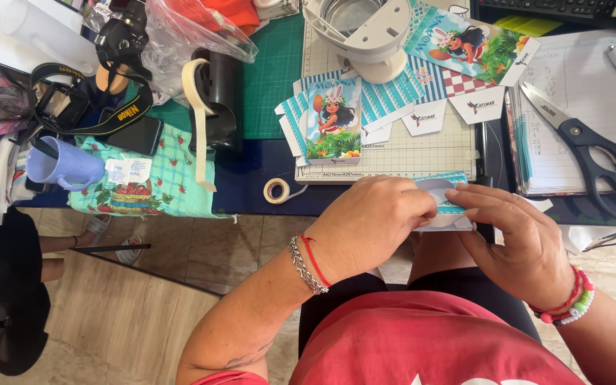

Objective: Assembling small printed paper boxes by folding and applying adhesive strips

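Observation:
Both of my hands hold a small printed paper cutout [445, 202], teal striped with a white flap, just off the table's front edge above my lap. My left hand [371, 222] pinches its left side with curled fingers. My right hand [513, 235] grips its right side, thumb on top. Much of the piece is hidden by my fingers. Beyond them lies a flat printed box template [334, 120] with a cartoon figure on a white cutting board [429, 146].
A small tape roll [276, 190] lies at the table edge. Large black-handled scissors [584, 158] rest on a notebook at right. A white device [365, 32], another printed sheet [468, 43], masking tape [195, 85], a purple mug [62, 165] and a camera [119, 43] crowd the table.

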